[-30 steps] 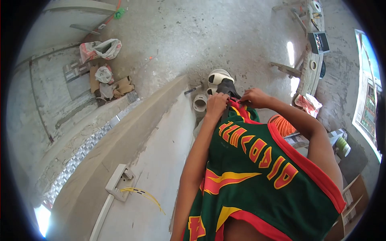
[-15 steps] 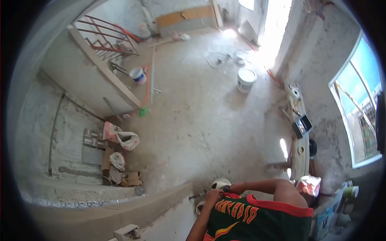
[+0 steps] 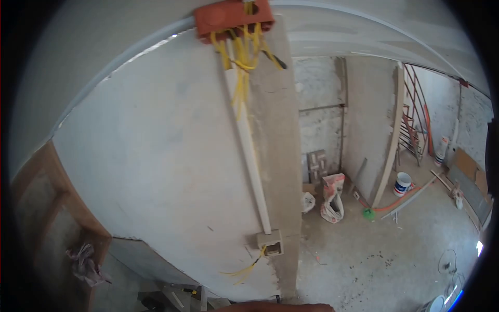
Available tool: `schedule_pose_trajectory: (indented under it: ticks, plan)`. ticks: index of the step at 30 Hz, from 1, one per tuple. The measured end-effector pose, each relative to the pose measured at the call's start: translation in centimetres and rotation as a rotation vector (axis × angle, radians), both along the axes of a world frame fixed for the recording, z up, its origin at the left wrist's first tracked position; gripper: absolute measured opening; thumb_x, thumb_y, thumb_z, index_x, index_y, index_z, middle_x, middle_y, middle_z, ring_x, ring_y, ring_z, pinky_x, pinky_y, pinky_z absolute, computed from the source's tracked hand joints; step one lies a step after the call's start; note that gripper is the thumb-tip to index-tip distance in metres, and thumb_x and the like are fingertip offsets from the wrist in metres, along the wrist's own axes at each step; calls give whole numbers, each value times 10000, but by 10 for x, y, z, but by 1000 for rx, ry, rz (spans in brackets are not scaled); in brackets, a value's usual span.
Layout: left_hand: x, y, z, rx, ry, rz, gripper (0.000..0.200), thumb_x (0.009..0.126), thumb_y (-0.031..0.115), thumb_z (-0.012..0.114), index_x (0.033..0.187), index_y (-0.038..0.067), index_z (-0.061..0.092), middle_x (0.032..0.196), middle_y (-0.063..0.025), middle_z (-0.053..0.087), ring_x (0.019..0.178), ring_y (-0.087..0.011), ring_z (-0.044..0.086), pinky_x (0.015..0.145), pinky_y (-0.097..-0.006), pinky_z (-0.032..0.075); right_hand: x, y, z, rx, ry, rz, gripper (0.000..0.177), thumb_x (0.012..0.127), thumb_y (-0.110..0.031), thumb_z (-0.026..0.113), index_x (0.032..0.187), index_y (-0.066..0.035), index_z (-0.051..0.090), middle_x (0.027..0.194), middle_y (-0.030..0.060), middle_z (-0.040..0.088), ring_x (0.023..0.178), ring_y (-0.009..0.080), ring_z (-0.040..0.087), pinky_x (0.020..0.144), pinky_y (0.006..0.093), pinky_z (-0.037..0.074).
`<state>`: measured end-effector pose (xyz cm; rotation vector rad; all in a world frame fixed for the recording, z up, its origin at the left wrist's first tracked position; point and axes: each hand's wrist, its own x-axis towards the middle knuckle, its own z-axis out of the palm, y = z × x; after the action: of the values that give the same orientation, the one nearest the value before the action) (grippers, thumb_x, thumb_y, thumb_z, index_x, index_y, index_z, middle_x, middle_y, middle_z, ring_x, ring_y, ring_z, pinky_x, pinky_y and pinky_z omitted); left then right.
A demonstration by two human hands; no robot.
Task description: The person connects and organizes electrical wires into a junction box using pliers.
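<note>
Only a strip of my bare arm point(image 3: 291, 308) shows along the bottom edge, and both of my hands are out of sight below it. A small dark tip point(image 3: 278, 298) pokes up just above the arm. The pale wall in front carries a white conduit point(image 3: 249, 156). It runs down from an orange junction box point(image 3: 234, 16), where yellow wires point(image 3: 241, 57) hang out in a bundle, to a small switch box point(image 3: 270, 244). Thin yellow wires point(image 3: 243, 271) also trail from that lower box.
Right of the wall, an open sack point(image 3: 332, 203) stands on the concrete floor point(image 3: 353, 270). Further back are a white bucket point(image 3: 402, 183) and a red stair railing point(image 3: 410, 119). At left, a crumpled plastic bag point(image 3: 86, 265) lies by a wooden frame point(image 3: 78, 203).
The view has swung left and up, from the room floor to the wall with the conduit. My hands, earlier close together at the bottom around a dark object, have dropped out of view.
</note>
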<state>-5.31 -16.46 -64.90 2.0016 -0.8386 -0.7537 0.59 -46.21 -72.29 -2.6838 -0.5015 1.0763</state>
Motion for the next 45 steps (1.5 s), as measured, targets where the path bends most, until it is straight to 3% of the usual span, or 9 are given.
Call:
schedule_pose_trajectory:
  ticks: [1, 5, 9, 14, 18, 25, 29, 33, 45]
  plan:
    - [9, 18, -6, -268, 15, -29, 423, 823, 278, 713, 1175, 57, 632, 939, -130, 704, 833, -243, 665, 730, -409, 532, 24, 5, 13, 24, -123, -11, 396, 838, -258, 577, 1189, -79, 621, 1157, 211, 599, 1116, 343, 554, 993, 446, 406]
    - [-20, 79, 242, -251, -7, 263, 326, 890, 149, 666, 1184, 16, 611, 1070, -93, 670, 880, -181, 637, 791, -336, 513, 96, 71, 175, 553, -818, -90, 372, 786, -180, 688, 1131, -57, 626, 1134, 186, 611, 1114, 358, 548, 970, 462, 416]
    - [-63, 135, 411, -505, -706, 553, 190, 855, -19, 674, 1036, 38, 665, 943, -65, 677, 784, -133, 641, 695, -281, 518, 78, 190, 434, 1058, -1028, 192, 167, 802, -37, 684, 967, -15, 680, 944, 157, 686, 905, 334, 659, 832, 397, 504]
    - [-97, 180, 526, -870, -1070, 783, 152, 857, 20, 695, 982, -57, 655, 848, -104, 682, 706, -150, 673, 673, -263, 543, 36, 255, 611, 1409, -1262, 579, 235, 760, 59, 672, 989, 6, 681, 942, 171, 677, 859, 329, 666, 748, 377, 533]
    - [-91, 181, 600, -671, -1334, 940, 175, 901, 63, 654, 1011, -71, 629, 810, -63, 664, 724, -103, 645, 634, -237, 527, 10, 295, 696, 1559, -1668, 782, 227, 754, 82, 658, 968, 12, 680, 928, 150, 664, 822, 301, 666, 698, 349, 533]
    - [-86, 162, 671, -243, -1825, 817, 160, 901, 136, 674, 971, -7, 683, 749, -32, 662, 620, -64, 591, 527, -201, 433, -11, 335, 767, 1486, -2156, 837, 179, 779, -3, 722, 954, -26, 695, 919, 109, 668, 842, 263, 641, 674, 322, 529]
    - [-79, 164, 685, -146, -1784, 1057, 315, 897, 330, 690, 838, 20, 700, 599, 15, 578, 518, -44, 489, 486, -185, 368, 7, 334, 770, 1450, -1926, 999, 215, 747, -177, 745, 898, -36, 682, 836, 98, 658, 778, 289, 615, 700, 394, 513]
    - [-62, 200, 690, -222, -1707, 1286, 284, 869, 267, 690, 891, -15, 679, 670, -28, 645, 578, -67, 569, 529, -215, 427, -1, 334, 772, 1307, -2118, 932, 103, 784, -47, 732, 867, -11, 683, 813, 86, 646, 750, 268, 621, 634, 339, 513]
    - [-50, 234, 679, -894, -1047, 1042, 296, 938, 221, 557, 1145, 12, 591, 777, -1, 581, 786, -132, 598, 826, -331, 476, 25, 323, 763, 1812, -1126, 583, 185, 945, -132, 610, 884, 41, 620, 814, 108, 679, 703, 151, 648, 661, 290, 546]
